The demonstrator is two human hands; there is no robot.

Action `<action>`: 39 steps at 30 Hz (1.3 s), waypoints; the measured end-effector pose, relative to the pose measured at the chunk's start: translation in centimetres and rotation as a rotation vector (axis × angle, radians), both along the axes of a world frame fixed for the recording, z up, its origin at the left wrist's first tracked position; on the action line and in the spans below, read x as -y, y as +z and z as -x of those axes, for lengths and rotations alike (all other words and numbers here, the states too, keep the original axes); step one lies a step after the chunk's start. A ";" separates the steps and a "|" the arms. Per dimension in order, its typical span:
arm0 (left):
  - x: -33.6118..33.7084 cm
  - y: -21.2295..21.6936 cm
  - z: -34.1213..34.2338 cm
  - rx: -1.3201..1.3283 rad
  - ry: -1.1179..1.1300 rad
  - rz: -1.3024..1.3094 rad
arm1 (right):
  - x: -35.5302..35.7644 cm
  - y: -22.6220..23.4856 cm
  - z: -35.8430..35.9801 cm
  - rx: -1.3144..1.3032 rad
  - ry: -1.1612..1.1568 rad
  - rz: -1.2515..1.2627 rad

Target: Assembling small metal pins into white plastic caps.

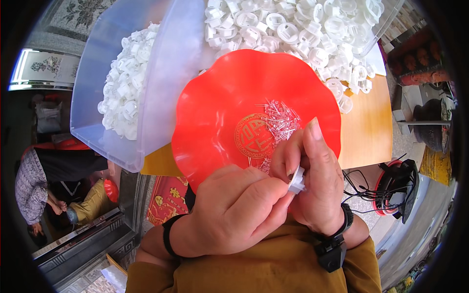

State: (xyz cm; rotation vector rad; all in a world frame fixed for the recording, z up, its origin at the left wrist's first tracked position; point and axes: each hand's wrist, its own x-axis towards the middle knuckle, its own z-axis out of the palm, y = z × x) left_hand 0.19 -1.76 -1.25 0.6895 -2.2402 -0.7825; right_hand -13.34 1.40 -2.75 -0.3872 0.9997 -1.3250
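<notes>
Over the near edge of a red scalloped plate (210, 112), my two hands meet at a small white plastic part (297, 179). My left hand (234, 210) is closed, thumb and forefinger pinched at the part's left side; anything smaller between those fingertips is hidden. My right hand (320, 185) has its fingers curled round the part, its thumb pointing up. Just beyond my fingers, a loose pile of tiny clear pieces with thin metal legs (281, 119) lies on the plate, partly covering its gold round emblem.
Behind the plate, many white round plastic parts (288, 31) are heaped on a wooden table (366, 127). A translucent bin (161, 83) at left holds more. Black cables (361, 190) lie at lower right. Another person (34, 180) sits at far left.
</notes>
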 end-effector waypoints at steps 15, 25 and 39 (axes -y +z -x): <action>-0.9 -0.3 0.7 0.011 0.084 0.054 | 0.1 0.3 -0.2 -0.131 -0.021 0.000; -0.5 -0.6 -0.1 0.105 0.085 0.018 | -0.4 -1.2 -0.7 -0.148 -0.103 0.058; -1.2 -1.0 -0.5 0.083 0.063 0.123 | 0.6 -0.2 -1.7 -0.110 -0.165 0.034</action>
